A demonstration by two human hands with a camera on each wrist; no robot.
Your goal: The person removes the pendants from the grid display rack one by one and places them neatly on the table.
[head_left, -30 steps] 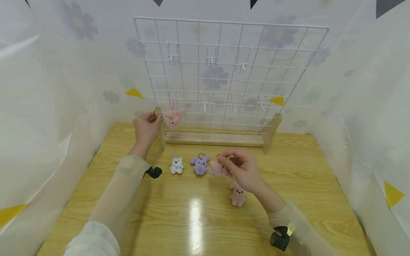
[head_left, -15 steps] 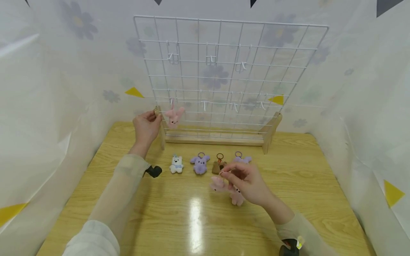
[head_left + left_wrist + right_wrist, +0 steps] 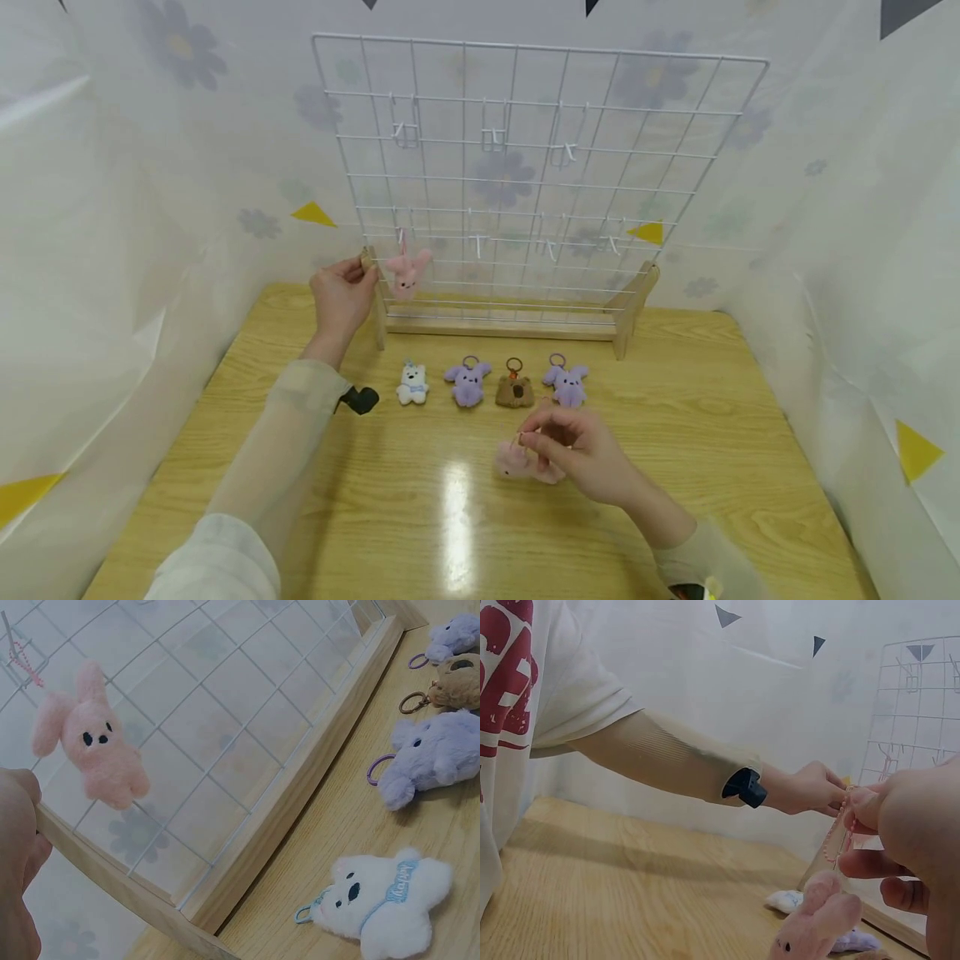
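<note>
My left hand (image 3: 343, 304) grips the top of the left wooden post (image 3: 127, 885) of the wire grid rack (image 3: 525, 179). A pink plush bunny (image 3: 97, 746) hangs from a lower-left hook beside that hand. With thumb and fingers my right hand (image 3: 581, 450) pinches the pink bead chain (image 3: 829, 847) of another plush bunny (image 3: 814, 922), which dangles over the front of the table. In the head view a further pink plush (image 3: 553, 473) lies under this hand, mostly hidden by it.
Before the rack lie a white bear plush (image 3: 412, 385), a purple plush (image 3: 468, 385), a brown plush (image 3: 514, 392) and a second purple plush (image 3: 567, 386), in a row. Several white hooks (image 3: 493, 137) are on the grid. Pale plastic sheeting (image 3: 97, 208) surrounds the wooden table (image 3: 360, 517).
My right hand has come back toward me with the pink bunny, uncovering the brown plush and the right purple plush, and now covers much of the loose pink one. The left hand stays put.
</note>
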